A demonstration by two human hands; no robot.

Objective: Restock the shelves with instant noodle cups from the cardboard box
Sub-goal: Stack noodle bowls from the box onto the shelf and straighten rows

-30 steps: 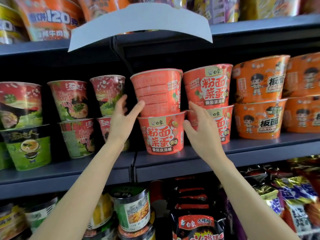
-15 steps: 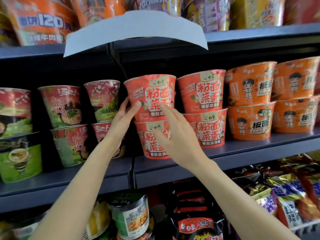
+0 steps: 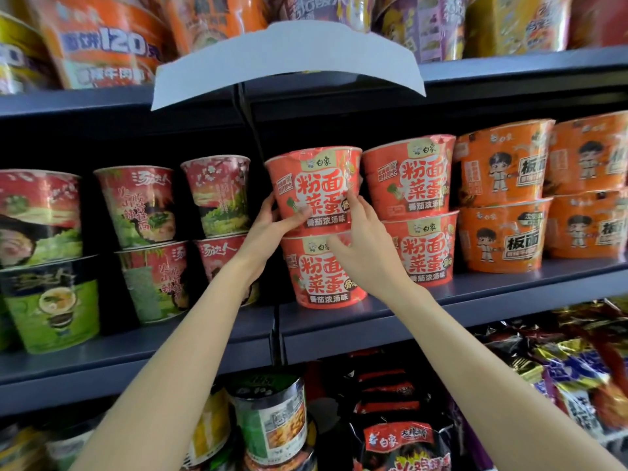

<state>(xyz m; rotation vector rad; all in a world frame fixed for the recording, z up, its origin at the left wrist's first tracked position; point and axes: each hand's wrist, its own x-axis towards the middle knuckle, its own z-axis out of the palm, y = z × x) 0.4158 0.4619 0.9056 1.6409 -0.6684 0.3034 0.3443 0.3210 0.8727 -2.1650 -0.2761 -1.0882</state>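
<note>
Gripping the top red noodle cup (image 3: 317, 188), left hand (image 3: 268, 229) and right hand (image 3: 365, 243) apparently steady it atop another cup (image 3: 323, 270) on the shelf (image 3: 475, 294).

The red noodle cup (image 3: 316, 192) held at the front of the middle shelf reads 白象 at its rim, 粉面菜蛋 in big white characters and 番茄浓汤味 below, and the same wording stands on the cup beneath it (image 3: 323, 270) and on the two red cups to the right (image 3: 411, 178). The orange cups (image 3: 503, 164) further right carry 板面, and the dark red cups (image 3: 136, 202) on the left show 汤达人. On the top shelf an orange tub (image 3: 102, 45) bears the number 120, and a black packet (image 3: 401, 443) below the shelf shows 白象.
</note>
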